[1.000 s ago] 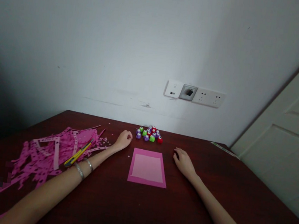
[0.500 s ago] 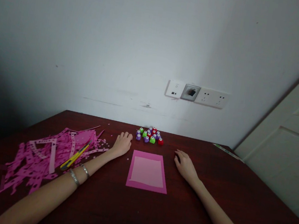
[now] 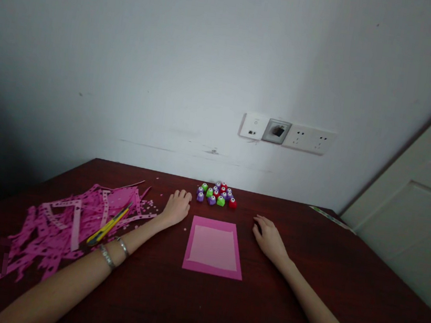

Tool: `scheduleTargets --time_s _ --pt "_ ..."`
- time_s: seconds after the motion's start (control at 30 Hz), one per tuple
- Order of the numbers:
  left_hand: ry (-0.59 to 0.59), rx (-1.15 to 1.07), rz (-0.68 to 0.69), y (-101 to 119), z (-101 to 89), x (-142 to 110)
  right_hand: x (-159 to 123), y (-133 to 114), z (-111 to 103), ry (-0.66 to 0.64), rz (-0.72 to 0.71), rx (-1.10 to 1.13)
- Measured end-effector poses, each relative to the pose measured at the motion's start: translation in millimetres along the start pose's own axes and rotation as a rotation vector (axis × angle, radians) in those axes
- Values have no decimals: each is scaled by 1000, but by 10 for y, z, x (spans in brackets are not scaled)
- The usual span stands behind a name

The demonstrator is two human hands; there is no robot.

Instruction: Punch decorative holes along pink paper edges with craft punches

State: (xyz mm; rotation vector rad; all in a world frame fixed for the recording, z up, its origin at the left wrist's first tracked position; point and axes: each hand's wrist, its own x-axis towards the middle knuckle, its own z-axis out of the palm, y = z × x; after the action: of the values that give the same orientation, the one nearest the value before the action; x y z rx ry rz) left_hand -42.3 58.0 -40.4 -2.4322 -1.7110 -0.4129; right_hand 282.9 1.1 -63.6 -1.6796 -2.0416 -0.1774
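Observation:
My left hand (image 3: 176, 207) rests on the table, fingers loosely bent and holding nothing. Just right of its fingertips stands a cluster of small purple, green and red paper punches (image 3: 221, 201). Between my hands lies a darker pink sheet (image 3: 218, 224) with a smaller pale pink sheet (image 3: 214, 248) on top of it. Right of the sheets, my right hand (image 3: 271, 239) lies on the table with its fingers stretched out and nothing in its grasp. Beside my left forearm, a yellow utility knife (image 3: 109, 226) lies on a heap of punched pink paper strips (image 3: 59, 220).
The dark reddish table (image 3: 203, 313) meets a pale wall (image 3: 172, 71) with sockets (image 3: 309, 139). Tiny paper cutouts (image 3: 149, 206) are scattered near the strips. A thin printed strip (image 3: 331, 218) lies at the far right edge, near a white door (image 3: 423, 210).
The view has shifted very slightly. Both hands, the sheets and the punches keep their places on the table.

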Motion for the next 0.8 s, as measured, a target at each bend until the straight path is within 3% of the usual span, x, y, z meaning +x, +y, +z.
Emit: scheduleTargets --time_s 0.3,0.47,0.8 --pt "-24 -32 -15 20 -27 -4 79 36 -53 7 76 208" --pt "-37 -34 -32 26 -34 1 373 74 -44 1 99 304" --pt "1 -12 -6 12 -5 5 885 -95 152 -172 27 443"
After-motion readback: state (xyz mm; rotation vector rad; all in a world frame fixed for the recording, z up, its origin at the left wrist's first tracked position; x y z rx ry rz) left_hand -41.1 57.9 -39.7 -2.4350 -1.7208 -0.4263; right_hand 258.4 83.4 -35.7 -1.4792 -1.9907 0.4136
